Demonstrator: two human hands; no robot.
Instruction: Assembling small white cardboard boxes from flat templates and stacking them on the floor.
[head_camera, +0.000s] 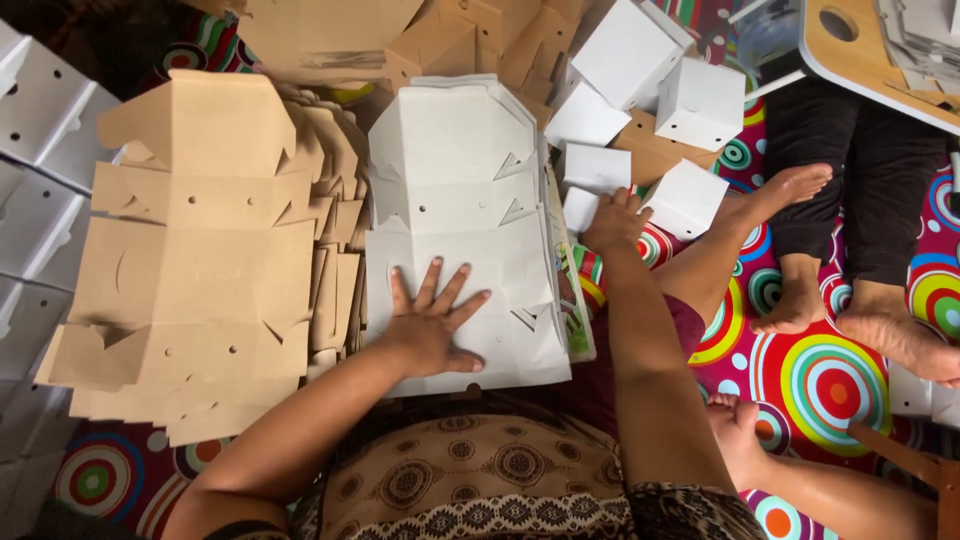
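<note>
— What are the hands doing?

— The left hand (432, 325) lies flat, fingers spread, palm down on the top sheet of a stack of white flat box blanks (460, 230). The right hand (612, 222) reaches out past the stack's right edge, to the small white folded pieces (597, 168) there; its fingers curl down, but I cannot tell whether they pinch anything.

— And how does that white stack look?

— Unfolded die-cut card, creased across, with small round holes and cut tabs along the right side. It sits on the floor right in front of the person's lap.

— What lies around it?

— To the left, a stack of brown cardboard blanks (200, 260) of the same cut, fanned untidily. Beyond, assembled white boxes (700, 100) and more brown ones. Everything rests on a mat (830, 380) printed with bright concentric circles. On the right, another person's bare feet (800, 250) rest on the mat under a low table (860, 50).
</note>
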